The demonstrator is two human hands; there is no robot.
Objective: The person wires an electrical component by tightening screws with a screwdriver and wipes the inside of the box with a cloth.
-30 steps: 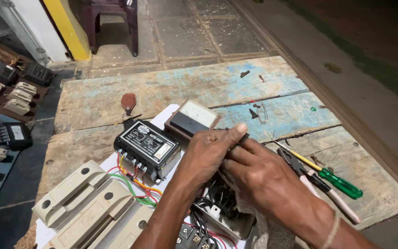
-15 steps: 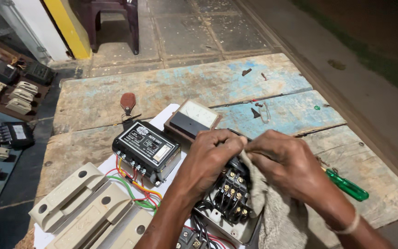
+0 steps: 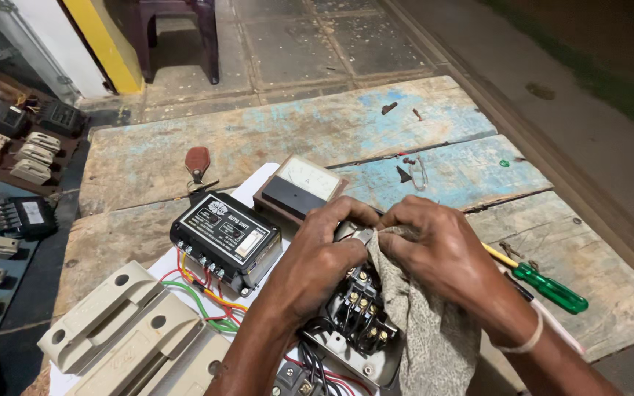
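You're at a worn plank table (image 3: 273, 139) on tiled paving. Left hand (image 3: 317, 268) and right hand (image 3: 442, 253) pinch a grey rag (image 3: 427, 330) over the contactor (image 3: 357, 308); black control box (image 3: 225, 238) just beside.

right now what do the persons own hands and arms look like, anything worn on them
Both forearms are bare, with no sleeves or gloves in view. The right hand has a thin pale band around its wrist. The left hand shows no ring, watch or band.
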